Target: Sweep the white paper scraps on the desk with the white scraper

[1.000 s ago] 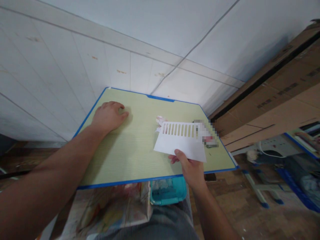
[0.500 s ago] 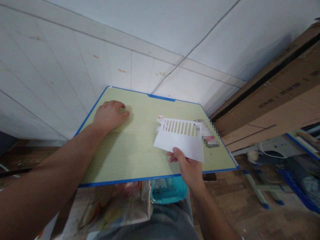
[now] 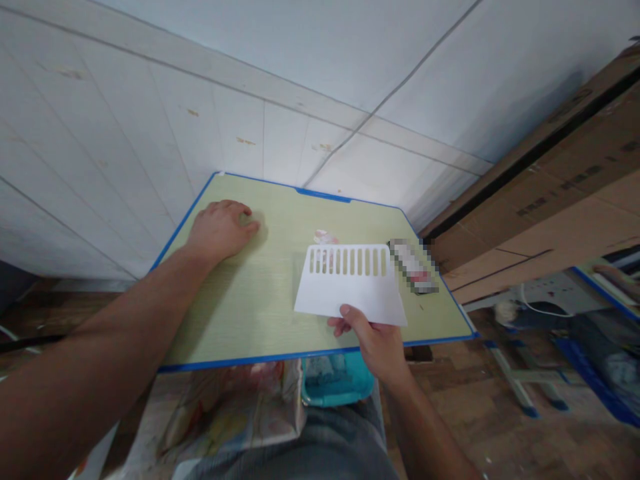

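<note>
My right hand pinches the near edge of a white slotted card, thumb on top and fingers beneath. A row of long narrow cut-outs runs along the card's far side, and the tabletop shows through them. Partly behind the card lies a small pale piece with pinkish print, some of it visible through the left slots. My left hand rests on the left part of the light green tabletop, fingers loosely bent, thumb apart, holding nothing.
A blurred-out flat object lies right of the card. Cardboard boxes stand along the right side. Below the front edge are a turquoise bin and a patterned bag. A cable crosses the wall behind.
The white slotted card has shifted slightly left and nearer, straightening so its slotted edge is more level. More of the small printed piece shows behind it. My left hand has stayed put.
</note>
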Demonstrator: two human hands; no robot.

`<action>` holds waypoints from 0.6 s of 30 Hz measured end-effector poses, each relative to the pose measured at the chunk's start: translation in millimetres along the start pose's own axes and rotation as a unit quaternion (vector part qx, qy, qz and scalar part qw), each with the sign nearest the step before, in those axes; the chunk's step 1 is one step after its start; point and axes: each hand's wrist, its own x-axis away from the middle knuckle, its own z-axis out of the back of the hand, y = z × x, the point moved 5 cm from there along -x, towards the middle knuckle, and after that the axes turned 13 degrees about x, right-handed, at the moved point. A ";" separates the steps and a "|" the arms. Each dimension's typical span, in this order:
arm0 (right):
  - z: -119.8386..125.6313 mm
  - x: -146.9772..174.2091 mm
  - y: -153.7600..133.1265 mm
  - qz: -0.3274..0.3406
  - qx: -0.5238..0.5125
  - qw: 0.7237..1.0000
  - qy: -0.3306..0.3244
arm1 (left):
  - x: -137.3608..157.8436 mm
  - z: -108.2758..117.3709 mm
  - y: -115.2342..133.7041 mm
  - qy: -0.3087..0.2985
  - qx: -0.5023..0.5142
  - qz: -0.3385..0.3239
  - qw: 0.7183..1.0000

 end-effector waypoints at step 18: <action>9.7 38.3 -19.8 -0.036 0.010 0.999 0.001 | 1.5 2.0 2.5 0.004 0.013 0.012 1.000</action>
